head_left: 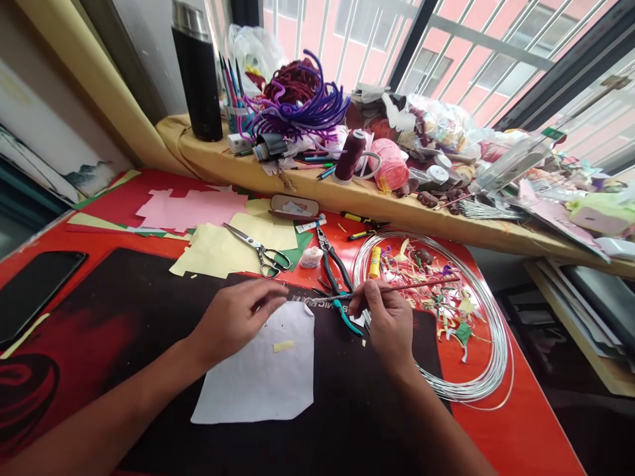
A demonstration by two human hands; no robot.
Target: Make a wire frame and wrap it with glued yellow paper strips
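Note:
My right hand (389, 320) pinches a thin reddish-brown stick (426, 284), whose pale, wire-like end reaches left over the mat. Near that end, my left hand (243, 314) is held with its fingers bent and close together; whether something small sits between the fingertips is too small to tell. Below the hands a white sheet (258, 383) lies on the dark mat (357, 403), with a small yellow paper strip (283, 346) on it. Pliers (333, 261) and a teal-handled tool (347, 317) lie just beyond the stick.
Scissors (260, 250) rest on yellow paper (203, 251). A glue bottle (311, 257) stands beside them. At the right, a wire coil (496, 363) surrounds paper scraps (464, 330). A phone (40, 291) lies at the left. The cluttered sill holds a black flask (198, 79).

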